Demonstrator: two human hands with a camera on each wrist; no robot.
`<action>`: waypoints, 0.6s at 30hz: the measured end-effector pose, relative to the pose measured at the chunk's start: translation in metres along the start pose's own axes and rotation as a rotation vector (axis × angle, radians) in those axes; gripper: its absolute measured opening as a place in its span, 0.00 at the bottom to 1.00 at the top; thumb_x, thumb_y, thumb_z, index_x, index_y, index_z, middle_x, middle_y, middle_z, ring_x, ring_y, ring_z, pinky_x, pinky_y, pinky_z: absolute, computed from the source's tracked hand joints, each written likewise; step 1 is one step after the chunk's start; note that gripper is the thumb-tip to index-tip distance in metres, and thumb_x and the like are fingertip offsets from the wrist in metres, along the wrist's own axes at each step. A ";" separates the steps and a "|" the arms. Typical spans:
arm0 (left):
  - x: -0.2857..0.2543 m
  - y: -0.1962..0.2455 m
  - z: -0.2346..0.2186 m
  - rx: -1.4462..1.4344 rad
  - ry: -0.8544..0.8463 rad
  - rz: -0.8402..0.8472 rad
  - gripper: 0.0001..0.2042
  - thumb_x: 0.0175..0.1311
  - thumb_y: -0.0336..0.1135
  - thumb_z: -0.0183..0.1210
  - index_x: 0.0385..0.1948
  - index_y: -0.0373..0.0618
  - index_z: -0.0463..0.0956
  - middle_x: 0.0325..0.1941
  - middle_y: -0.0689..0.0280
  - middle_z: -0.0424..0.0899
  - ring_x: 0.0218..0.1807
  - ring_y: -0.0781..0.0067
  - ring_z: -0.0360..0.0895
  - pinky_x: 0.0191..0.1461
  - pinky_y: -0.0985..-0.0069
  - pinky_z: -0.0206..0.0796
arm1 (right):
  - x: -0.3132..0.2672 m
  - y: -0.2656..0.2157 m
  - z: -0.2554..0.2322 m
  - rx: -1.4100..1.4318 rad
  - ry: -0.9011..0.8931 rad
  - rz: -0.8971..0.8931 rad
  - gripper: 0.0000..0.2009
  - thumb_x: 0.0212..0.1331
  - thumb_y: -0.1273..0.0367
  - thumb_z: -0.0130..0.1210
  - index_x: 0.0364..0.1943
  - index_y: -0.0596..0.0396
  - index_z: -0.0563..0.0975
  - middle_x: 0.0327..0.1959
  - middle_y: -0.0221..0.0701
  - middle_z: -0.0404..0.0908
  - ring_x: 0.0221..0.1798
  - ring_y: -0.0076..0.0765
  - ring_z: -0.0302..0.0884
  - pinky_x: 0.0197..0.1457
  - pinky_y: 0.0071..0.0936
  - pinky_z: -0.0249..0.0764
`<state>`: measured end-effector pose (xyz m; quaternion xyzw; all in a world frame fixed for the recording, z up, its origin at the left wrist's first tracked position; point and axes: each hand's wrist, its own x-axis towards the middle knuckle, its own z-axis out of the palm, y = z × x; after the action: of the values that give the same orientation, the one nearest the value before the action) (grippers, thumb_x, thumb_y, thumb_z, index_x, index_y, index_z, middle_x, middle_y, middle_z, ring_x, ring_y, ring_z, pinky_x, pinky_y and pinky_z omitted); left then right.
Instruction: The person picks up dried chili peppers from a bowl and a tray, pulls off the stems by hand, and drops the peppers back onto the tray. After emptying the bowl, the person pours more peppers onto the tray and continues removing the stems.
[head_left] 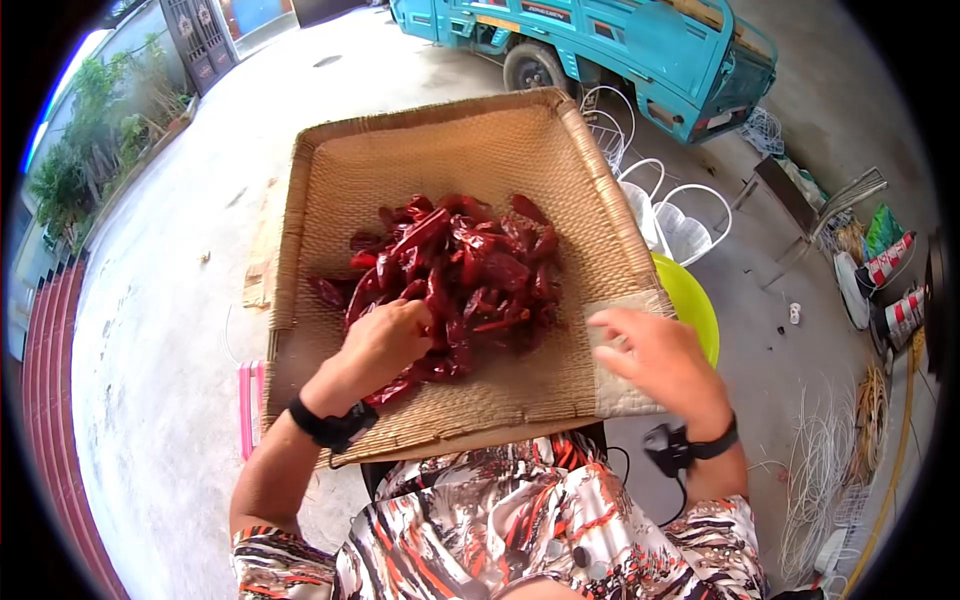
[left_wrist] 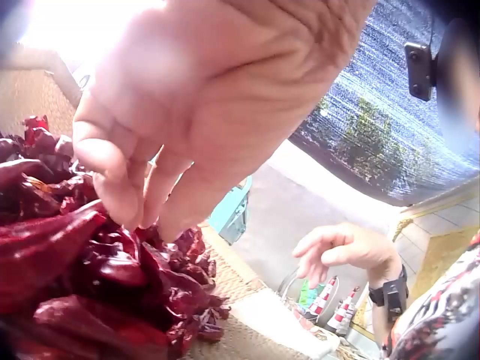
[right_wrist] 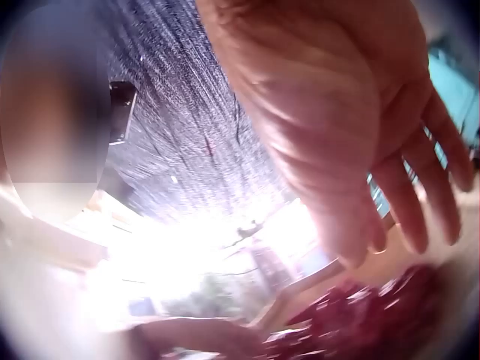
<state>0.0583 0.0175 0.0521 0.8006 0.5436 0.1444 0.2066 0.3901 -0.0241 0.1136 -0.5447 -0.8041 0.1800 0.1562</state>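
A pile of dried red chilli peppers [head_left: 460, 270], dark and glossy, lies in the middle of a woven basket tray [head_left: 420, 150]. My left hand [head_left: 385, 340] is at the near-left side of this pile, palm down. In the left wrist view, its loosely bent fingers [left_wrist: 124, 199] reach down to the peppers [left_wrist: 112, 270], and no pepper shows in its grasp. My right hand [head_left: 660, 360] hovers over the tray's near-right corner, to the right of the pile. Its fingers [right_wrist: 420, 195] are extended and apart in the right wrist view, with nothing between them.
A pale patch [head_left: 625, 390] covers the tray's near-right corner. Beyond the right rim stand a yellow-green basin [head_left: 690, 300] and white baskets [head_left: 685, 235]. A turquoise cargo tricycle [head_left: 640, 50] is parked behind. Wire coils [head_left: 815, 500] lie at far right; a plant bed [head_left: 100, 150] borders the left.
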 end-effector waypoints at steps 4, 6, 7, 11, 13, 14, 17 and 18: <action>0.020 0.016 0.003 -0.046 0.116 0.054 0.09 0.55 0.34 0.61 0.35 0.41 0.76 0.30 0.58 0.80 0.34 0.59 0.79 0.38 0.66 0.70 | 0.065 -0.014 0.057 -0.075 0.217 -0.149 0.12 0.55 0.64 0.58 0.42 0.50 0.75 0.40 0.38 0.78 0.41 0.48 0.79 0.43 0.43 0.75; 0.030 0.018 0.006 -0.236 0.158 0.070 0.09 0.56 0.33 0.62 0.35 0.39 0.77 0.29 0.58 0.81 0.31 0.66 0.79 0.35 0.72 0.71 | 0.101 -0.010 0.088 -0.067 0.417 -0.059 0.13 0.53 0.65 0.61 0.41 0.50 0.76 0.41 0.37 0.77 0.41 0.49 0.78 0.45 0.43 0.75; 0.033 0.015 0.008 -0.349 0.136 0.084 0.09 0.57 0.32 0.61 0.36 0.39 0.77 0.27 0.61 0.80 0.28 0.73 0.77 0.32 0.75 0.70 | 0.113 -0.002 0.101 -0.096 0.403 -0.067 0.12 0.52 0.65 0.62 0.41 0.50 0.76 0.41 0.37 0.77 0.42 0.49 0.78 0.45 0.43 0.75; 0.033 0.027 0.007 -0.610 0.060 -0.089 0.10 0.62 0.34 0.59 0.40 0.38 0.76 0.25 0.68 0.77 0.26 0.82 0.74 0.29 0.81 0.68 | 0.119 0.008 0.115 -0.034 0.375 -0.052 0.12 0.52 0.66 0.62 0.39 0.51 0.76 0.39 0.36 0.76 0.45 0.46 0.76 0.46 0.41 0.75; 0.033 0.019 0.019 -0.708 0.132 -0.085 0.13 0.63 0.36 0.60 0.45 0.39 0.74 0.29 0.68 0.76 0.29 0.82 0.73 0.32 0.82 0.68 | 0.106 0.001 0.108 0.133 0.379 -0.018 0.11 0.52 0.67 0.62 0.39 0.51 0.77 0.38 0.36 0.76 0.45 0.46 0.76 0.46 0.41 0.74; 0.032 0.019 0.025 -0.750 0.172 -0.076 0.15 0.63 0.37 0.60 0.47 0.40 0.73 0.31 0.68 0.75 0.30 0.82 0.74 0.33 0.82 0.68 | 0.101 0.002 0.106 0.127 0.408 -0.049 0.11 0.53 0.68 0.61 0.40 0.52 0.76 0.38 0.37 0.77 0.43 0.47 0.77 0.46 0.41 0.74; 0.033 0.022 0.032 -0.813 0.232 -0.053 0.18 0.65 0.39 0.60 0.52 0.42 0.70 0.39 0.67 0.74 0.33 0.81 0.74 0.35 0.83 0.68 | 0.090 -0.006 0.101 0.288 0.387 -0.032 0.09 0.56 0.68 0.60 0.40 0.52 0.76 0.40 0.39 0.78 0.43 0.49 0.77 0.45 0.39 0.74; 0.033 0.024 0.032 -0.794 0.218 -0.052 0.18 0.65 0.39 0.60 0.53 0.42 0.69 0.41 0.66 0.73 0.34 0.81 0.74 0.35 0.83 0.68 | 0.088 -0.009 0.100 0.323 0.401 -0.072 0.09 0.57 0.69 0.60 0.40 0.53 0.76 0.40 0.38 0.78 0.42 0.47 0.78 0.45 0.37 0.74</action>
<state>0.1043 0.0346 0.0360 0.6246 0.4844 0.4219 0.4442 0.3065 0.0427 0.0343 -0.5083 -0.7370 0.1889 0.4036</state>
